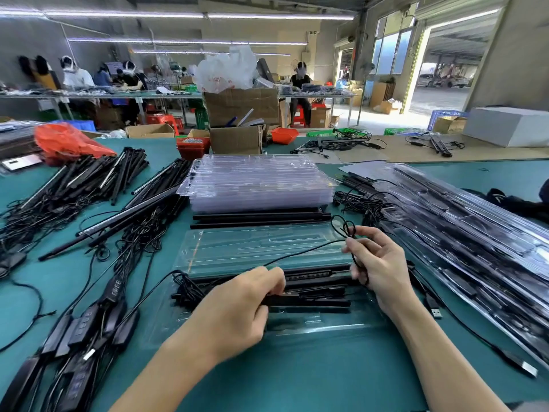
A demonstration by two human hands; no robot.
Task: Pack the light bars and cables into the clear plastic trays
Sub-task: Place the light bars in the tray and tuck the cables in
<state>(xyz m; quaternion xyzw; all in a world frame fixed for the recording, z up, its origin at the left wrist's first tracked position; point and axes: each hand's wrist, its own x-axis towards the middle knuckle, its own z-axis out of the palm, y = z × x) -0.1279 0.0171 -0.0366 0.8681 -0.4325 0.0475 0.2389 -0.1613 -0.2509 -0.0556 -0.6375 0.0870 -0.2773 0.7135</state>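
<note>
An open clear plastic tray (297, 327) lies on the green table in front of me, its lid half (261, 248) folded back. Black light bars (315, 301) sit in the tray's near half. My left hand (237, 304) grips the left part of the bars, fingers curled over them. My right hand (377, 263) pinches a thin black cable (341, 228), looped above the fingers. The cable runs left across the tray toward a bundle (184, 285) at the tray's left end.
A stack of empty clear trays (258, 182) stands behind, two loose bars (261, 217) before it. Piles of bars with cables (89, 185) and controllers (86, 331) lie left. Packed trays (475, 242) are stacked right. A USB plug (435, 310) lies near my right wrist.
</note>
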